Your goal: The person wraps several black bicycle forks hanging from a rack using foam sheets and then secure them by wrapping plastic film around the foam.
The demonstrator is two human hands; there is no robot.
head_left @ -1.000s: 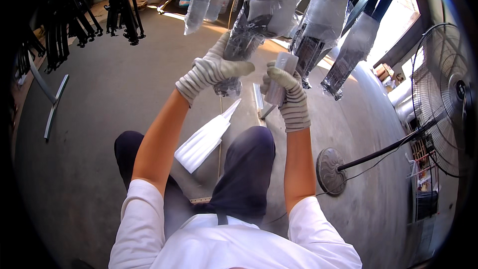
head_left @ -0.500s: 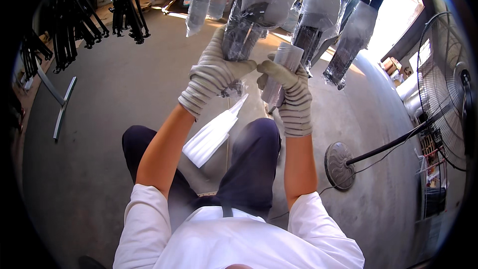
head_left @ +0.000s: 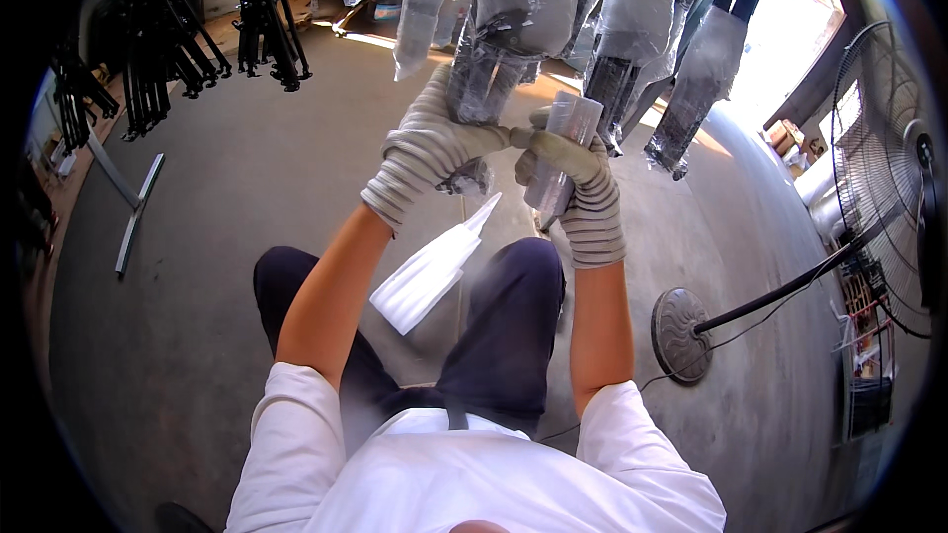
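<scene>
My left hand [head_left: 430, 143], in a striped knit glove, is closed around the lower end of a hanging black part wrapped in clear film [head_left: 484, 84]. Its thumb reaches across toward my other hand, and the fingers behind the part are hidden. In my right hand [head_left: 585, 166], gloved alike, is a small roll of clear stretch film [head_left: 575, 118], tilted slightly, with the fingers wrapped round it. The two hands meet at the thumb and fingertips just below the wrapped part. Between my knees is a white foam sheet [head_left: 423, 281]; I cannot tell what it rests on.
More film-wrapped parts [head_left: 632, 35] hang close by on the right. Bare black metal frames [head_left: 262, 20] hang at the far left. A stand fan [head_left: 894, 158] with a round base [head_left: 681, 336] and cable stands at right. A metal T-shaped piece [head_left: 138, 217] is at left.
The whole scene has shifted slightly to the right in view. Both hands keep their holds, and the film roll's tilt has changed only a little.
</scene>
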